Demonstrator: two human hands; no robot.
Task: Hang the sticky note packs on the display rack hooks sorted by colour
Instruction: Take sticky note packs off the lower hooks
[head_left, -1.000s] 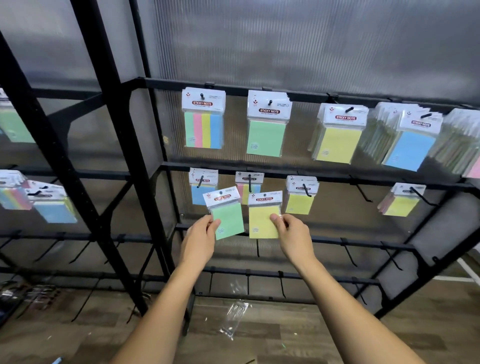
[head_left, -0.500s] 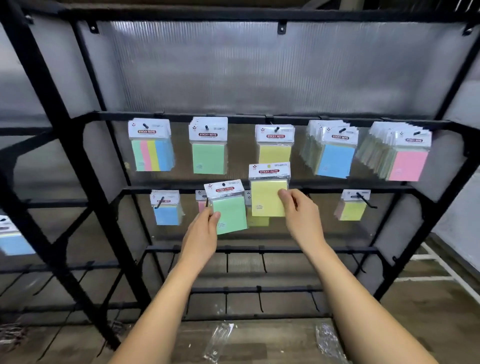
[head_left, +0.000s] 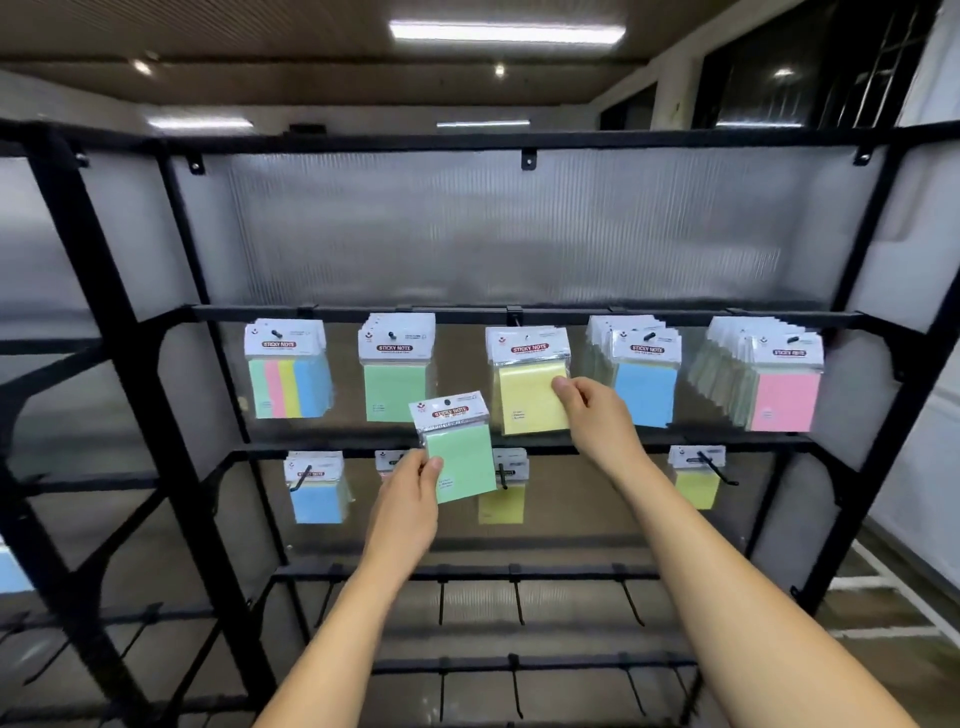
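The left hand pinches a green pack by its lower left corner, tilted, just below the hung green packs on the rack. Right of it, the right hand grips a yellow pack up at the rack's top bar.

Black rack with ribbed, frosted grey panels behind. Top row: a striped pack in green, pink, yellow and blue, then a green pack, a yellow pack, a blue stack and a pink stack. Every header card is white with a red label. The tilted pack out front is mint green. Lower row: a blue pack, pale yellow pack and another yellow pack on black hooks.
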